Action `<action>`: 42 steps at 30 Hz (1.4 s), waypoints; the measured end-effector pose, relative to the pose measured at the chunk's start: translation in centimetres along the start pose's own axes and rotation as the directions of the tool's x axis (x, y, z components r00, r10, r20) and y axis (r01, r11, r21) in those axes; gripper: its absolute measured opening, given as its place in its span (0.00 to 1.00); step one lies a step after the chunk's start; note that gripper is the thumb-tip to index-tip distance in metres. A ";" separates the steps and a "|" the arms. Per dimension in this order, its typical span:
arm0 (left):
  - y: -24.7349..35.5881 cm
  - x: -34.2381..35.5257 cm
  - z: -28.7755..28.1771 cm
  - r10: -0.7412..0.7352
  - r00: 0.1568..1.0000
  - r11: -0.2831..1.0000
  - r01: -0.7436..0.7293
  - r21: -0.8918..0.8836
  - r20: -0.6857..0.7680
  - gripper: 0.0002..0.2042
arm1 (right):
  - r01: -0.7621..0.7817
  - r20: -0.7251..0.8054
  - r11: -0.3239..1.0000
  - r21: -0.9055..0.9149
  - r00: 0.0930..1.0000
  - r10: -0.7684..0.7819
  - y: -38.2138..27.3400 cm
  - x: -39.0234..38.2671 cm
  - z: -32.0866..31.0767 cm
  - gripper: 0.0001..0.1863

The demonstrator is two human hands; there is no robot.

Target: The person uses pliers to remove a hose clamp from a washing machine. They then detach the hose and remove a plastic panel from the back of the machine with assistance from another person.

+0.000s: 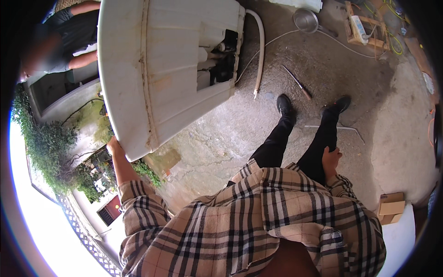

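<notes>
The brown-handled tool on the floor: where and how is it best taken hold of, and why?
Probably best by the thicker brown handle, with the right hand reaching down from above on the person's side. The tool lies on the floor, handle toward the shoes and thin shaft pointing away, so the handle is the nearer end and looks fuller to grip.

Metal pan (304,21) on concrete floor (221,138)
</notes>
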State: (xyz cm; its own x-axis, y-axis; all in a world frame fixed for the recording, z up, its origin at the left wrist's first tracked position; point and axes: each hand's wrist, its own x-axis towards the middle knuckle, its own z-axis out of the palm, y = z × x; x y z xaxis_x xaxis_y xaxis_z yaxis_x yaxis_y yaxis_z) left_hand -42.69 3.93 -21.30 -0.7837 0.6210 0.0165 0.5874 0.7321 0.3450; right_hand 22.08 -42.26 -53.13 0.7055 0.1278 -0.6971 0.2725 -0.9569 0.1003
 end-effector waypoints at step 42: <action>-3.6 -43.9 45.0 0.139 0.586 0.971 0.078 -0.227 0.798 0.13 | 0.946 0.483 0.268 -0.184 0.324 -0.813 -47.6 10.4 4.2 0.10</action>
State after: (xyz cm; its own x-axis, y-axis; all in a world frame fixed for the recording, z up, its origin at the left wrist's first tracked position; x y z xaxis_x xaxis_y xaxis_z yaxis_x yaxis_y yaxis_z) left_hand -1.30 -13.38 -65.50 -0.2163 0.6895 -0.6912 0.4633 0.6957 0.5490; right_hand 13.67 3.49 -68.12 -0.3086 0.6940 -0.6505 0.8608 -0.0872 -0.5014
